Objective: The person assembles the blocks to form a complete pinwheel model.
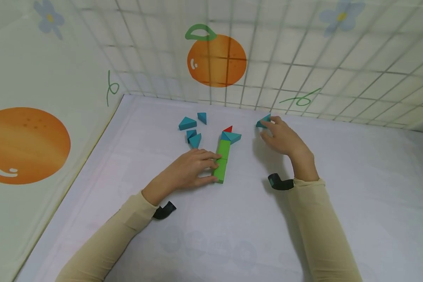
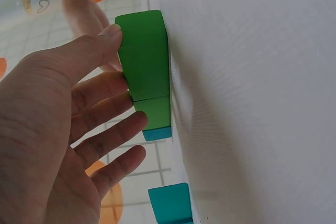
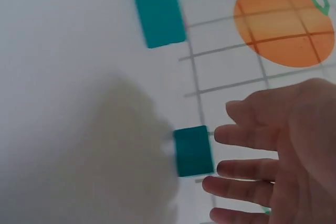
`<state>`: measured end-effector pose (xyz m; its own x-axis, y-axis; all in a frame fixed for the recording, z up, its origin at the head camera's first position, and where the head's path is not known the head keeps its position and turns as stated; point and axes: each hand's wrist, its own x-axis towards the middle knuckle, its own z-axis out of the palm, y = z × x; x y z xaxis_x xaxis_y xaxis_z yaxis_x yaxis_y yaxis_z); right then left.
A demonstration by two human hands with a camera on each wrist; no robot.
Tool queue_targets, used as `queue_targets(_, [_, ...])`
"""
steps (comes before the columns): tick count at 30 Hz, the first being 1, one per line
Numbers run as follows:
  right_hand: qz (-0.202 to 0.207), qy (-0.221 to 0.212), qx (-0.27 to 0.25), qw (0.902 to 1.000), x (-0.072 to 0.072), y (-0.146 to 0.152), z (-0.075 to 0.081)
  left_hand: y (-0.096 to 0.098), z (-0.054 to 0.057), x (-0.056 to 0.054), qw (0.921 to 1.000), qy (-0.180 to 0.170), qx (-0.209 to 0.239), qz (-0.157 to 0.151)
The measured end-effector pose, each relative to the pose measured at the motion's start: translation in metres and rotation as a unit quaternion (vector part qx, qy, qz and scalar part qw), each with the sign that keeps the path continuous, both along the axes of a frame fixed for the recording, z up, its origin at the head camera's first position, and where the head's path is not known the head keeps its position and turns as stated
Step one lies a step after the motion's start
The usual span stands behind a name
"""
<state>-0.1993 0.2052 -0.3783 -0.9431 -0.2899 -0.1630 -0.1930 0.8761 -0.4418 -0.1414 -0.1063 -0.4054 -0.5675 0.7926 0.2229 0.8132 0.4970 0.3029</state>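
Flanking smooth, oblong green blocks (image 1: pixel 224 152), hands (image 1: pixel 190 167) (image 1: pixel 281 137) hover beside teal triangular prisms (image 1: pixel 187 123).

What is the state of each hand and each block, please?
Green blocks: end to end, touching.
Left hand: fingers spread, touching these.
Lone blue block: apart from the rest; whether held, unclear.
Right hand: fingers extended beside it.
Blue end blocks: at the row's far end.
Red block: partly hidden.
Left blue blocks: four, loose.

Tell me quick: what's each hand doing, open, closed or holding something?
Left hand: open, touching the green blocks.
Right hand: open, right beside a blue block; whether it touches is unclear.
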Motion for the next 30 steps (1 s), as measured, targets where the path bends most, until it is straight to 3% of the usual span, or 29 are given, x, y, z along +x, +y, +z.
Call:
queue_targets(11, [0.008, 0.021, 0.017, 0.9996, -0.001, -0.014, -0.013, -0.001, -0.001, 0.0, 1.0, 0.001, 0.007, -0.002])
queue_targets(24, [0.016, 0.084, 0.006, 0.9964, -0.002, -0.02, -0.02, -0.001, -0.001, -0.001, 0.9999, 0.01, 0.005, -0.002])
queue_targets(30, [0.024, 0.081, 0.004, 0.9964, -0.005, -0.022, -0.023, -0.002, -0.002, -0.001, 0.9999, 0.008, 0.008, -0.001])
